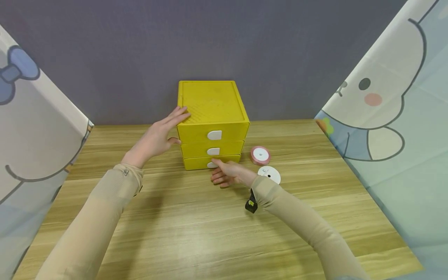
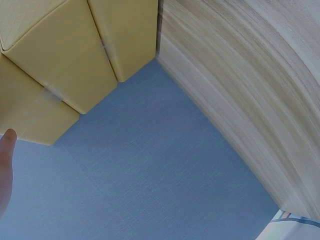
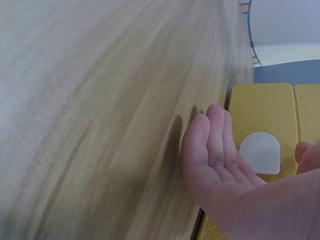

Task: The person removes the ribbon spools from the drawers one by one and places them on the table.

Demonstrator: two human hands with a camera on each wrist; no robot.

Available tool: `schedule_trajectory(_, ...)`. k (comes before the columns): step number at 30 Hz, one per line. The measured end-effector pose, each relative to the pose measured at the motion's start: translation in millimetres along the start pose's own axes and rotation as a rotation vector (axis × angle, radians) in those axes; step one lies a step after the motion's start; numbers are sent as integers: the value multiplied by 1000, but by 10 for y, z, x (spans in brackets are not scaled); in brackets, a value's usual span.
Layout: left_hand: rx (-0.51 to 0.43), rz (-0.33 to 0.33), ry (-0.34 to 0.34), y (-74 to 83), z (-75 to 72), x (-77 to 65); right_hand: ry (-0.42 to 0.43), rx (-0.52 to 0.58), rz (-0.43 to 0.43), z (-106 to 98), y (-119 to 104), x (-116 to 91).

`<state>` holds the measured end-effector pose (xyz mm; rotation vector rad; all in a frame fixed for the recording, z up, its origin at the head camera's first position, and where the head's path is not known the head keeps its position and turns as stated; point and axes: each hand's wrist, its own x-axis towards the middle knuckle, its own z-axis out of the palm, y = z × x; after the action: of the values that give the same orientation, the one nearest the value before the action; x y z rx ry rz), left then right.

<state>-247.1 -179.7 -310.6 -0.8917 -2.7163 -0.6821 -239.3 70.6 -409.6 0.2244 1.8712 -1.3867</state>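
Observation:
A yellow three-drawer cabinet (image 1: 210,99) stands at the back middle of the wooden table, all its drawers pushed in. My left hand (image 1: 155,136) rests on its left top edge, fingers straight over the lid and thumb against the side. Only one of that hand's fingertips (image 2: 7,150) appears in the left wrist view. Low in front of the bottom drawer (image 1: 196,163) is my right hand (image 1: 229,174), thumb up at the white pull tab (image 1: 211,165). The right wrist view shows its loosely bent fingers (image 3: 216,135) beside the white tab (image 3: 261,152), with nothing in the palm.
A pink-edged spool (image 1: 260,155) lies right of the cabinet, and a white disc-shaped spool (image 1: 270,173) is partly covered by my right forearm. A small black device (image 1: 251,205) shows beneath the right wrist. Behind the table rises a grey wall (image 1: 147,58); cartoon-printed cloths hang on both sides.

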Motion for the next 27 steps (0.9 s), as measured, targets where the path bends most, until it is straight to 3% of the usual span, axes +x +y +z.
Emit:
schedule_trajectory(11, 1, 30, 21, 13, -6, 5, 6, 66, 37, 4, 16, 112)
schedule_trajectory(18, 8, 39, 31, 10, -2, 9, 8, 105, 26, -35, 117, 336)
schedule_trajectory(27, 2, 32, 25, 6, -4, -1, -20, 79, 18, -8, 37, 157)
